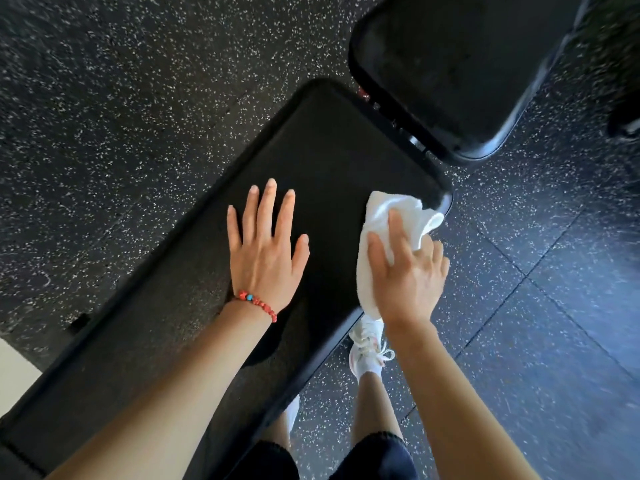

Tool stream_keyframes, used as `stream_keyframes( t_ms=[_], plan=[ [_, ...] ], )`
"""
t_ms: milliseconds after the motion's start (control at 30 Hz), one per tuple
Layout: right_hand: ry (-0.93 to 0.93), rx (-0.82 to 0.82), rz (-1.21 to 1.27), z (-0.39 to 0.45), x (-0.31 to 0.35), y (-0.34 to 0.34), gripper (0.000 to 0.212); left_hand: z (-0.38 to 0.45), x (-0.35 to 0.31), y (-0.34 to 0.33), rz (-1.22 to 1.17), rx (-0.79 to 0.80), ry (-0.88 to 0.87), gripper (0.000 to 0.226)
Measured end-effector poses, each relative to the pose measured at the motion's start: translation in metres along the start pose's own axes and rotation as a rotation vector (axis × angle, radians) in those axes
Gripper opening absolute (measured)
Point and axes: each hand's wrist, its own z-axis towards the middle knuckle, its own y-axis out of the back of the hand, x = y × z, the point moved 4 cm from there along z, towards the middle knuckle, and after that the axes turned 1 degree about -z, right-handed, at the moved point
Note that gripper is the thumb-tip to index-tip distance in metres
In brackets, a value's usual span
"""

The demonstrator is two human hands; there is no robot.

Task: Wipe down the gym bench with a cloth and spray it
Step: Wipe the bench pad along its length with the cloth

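Observation:
A black padded gym bench [322,150] runs diagonally from the lower left to the middle of the view. My left hand [266,251] lies flat on the pad with its fingers spread and holds nothing; a red bead bracelet is on its wrist. My right hand [408,268] presses a white cloth [384,220] against the bench's right edge, near the pad's far corner. Part of the cloth hangs below the hand over the side. No spray bottle is in view.
A second black pad [460,64], the seat section, sits just beyond the long pad at the upper right, with a gap and metal hinge between them. Speckled black rubber floor [121,116] surrounds the bench. My white shoe [367,344] stands beside the bench's right side.

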Motion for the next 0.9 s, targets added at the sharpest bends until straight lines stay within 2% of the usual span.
stream_keyframes(
  t_ms=[200, 367, 500, 600, 667, 767, 900],
  plan=[
    [-0.089, 0.119, 0.055, 0.094, 0.029, -0.019, 0.044, 0.002, 0.000, 0.000, 0.026, -0.004, 0.019, 0.057],
    [0.167, 0.164, 0.005, 0.122, 0.086, -0.039, 0.046, 0.003, 0.000, 0.000, 0.037, -0.012, 0.026, 0.057],
    [0.339, 0.250, 0.016, 0.132, 0.096, -0.046, 0.047, 0.002, -0.001, -0.001, 0.063, -0.007, 0.037, 0.056],
    [0.385, 0.185, -0.001, 0.133, 0.081, -0.038, 0.042, 0.003, -0.004, 0.002, 0.048, -0.004, 0.076, 0.054],
    [0.318, 0.102, 0.000, 0.132, 0.057, -0.027, 0.035, 0.007, -0.011, 0.006, 0.024, -0.007, 0.119, 0.054],
    [0.201, 0.145, 0.092, 0.133, 0.016, -0.016, 0.034, 0.022, -0.032, 0.013, -0.005, -0.009, 0.126, 0.054],
    [0.193, 0.126, 0.174, 0.144, -0.031, 0.003, 0.033, 0.059, -0.071, 0.017, -0.059, -0.017, 0.099, 0.054]
  ],
)
